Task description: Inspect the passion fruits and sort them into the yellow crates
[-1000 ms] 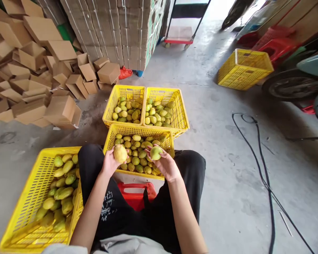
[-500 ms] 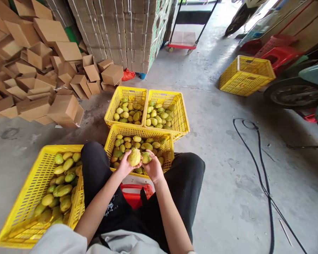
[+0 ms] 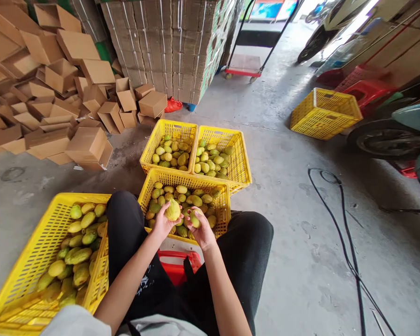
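Left hand (image 3: 161, 223) grip closed around yellow mango (image 3: 172, 210); right hand (image 3: 202, 229) grips greener mango (image 3: 195, 218), both over centre-frame crate (image 3: 182, 179).

Loose cardboard boxes (image 3: 49, 112) piled far left, lone yellow crate (image 3: 325, 113) far right, black cable (image 3: 343, 233) snaking near it.

Fruit-packing warehouse: stacked cartons (image 3: 175, 42), yellow crates (image 3: 238, 158)

Yellow crates (image 3: 168, 179): 5, of which 4 hold fruit
Hands (image 3: 163, 224): 2
Fruits in hands (image 3: 172, 210): 2
Red stools (image 3: 177, 266): 1 near
Trolleys (image 3: 243, 65): 1 far
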### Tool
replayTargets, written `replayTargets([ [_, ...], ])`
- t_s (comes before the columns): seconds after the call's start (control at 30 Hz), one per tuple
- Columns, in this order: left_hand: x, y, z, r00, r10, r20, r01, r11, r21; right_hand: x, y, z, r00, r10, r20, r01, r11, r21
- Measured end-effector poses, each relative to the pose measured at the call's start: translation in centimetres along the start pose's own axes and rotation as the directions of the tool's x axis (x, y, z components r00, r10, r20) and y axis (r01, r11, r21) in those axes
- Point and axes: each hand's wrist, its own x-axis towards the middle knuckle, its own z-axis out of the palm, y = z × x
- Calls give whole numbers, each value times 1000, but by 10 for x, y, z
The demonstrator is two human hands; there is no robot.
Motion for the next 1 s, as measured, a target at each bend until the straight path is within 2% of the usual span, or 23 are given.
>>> replayTargets([
  [0.13, -1, 1, -1, 999, 0, 39, 1, 999, -47, 3, -2, 1, 1000, -4, -21, 5, 999, 50],
  [0.37, -1, -1, 3, 1000, -10, 4, 10, 994, -108, 5, -5, -1, 990, -138, -6, 138, 985, 101],
  [0.53, -2, -4, 6, 998, -59, 18, 59, 998, -13, 2, -5, -1, 993, -104, -55, 112, 979, 168],
  [0.63, 0, -4, 5, 998, -58, 35, 58, 998, 6, 0, -3, 1, 991, -132, -19, 133, 982, 136],
  [0.77, 2, -4, 2, 1000, -22, -1, 22, 999, -28, 1, -1, 2, 995, -86, 55, 78, 989, 123],
  [1.0, 0, -2, 0, 999, 41, 19, -37, 984, -176, 3, -2, 1, 984, -100, 150, 74, 983, 171],
])
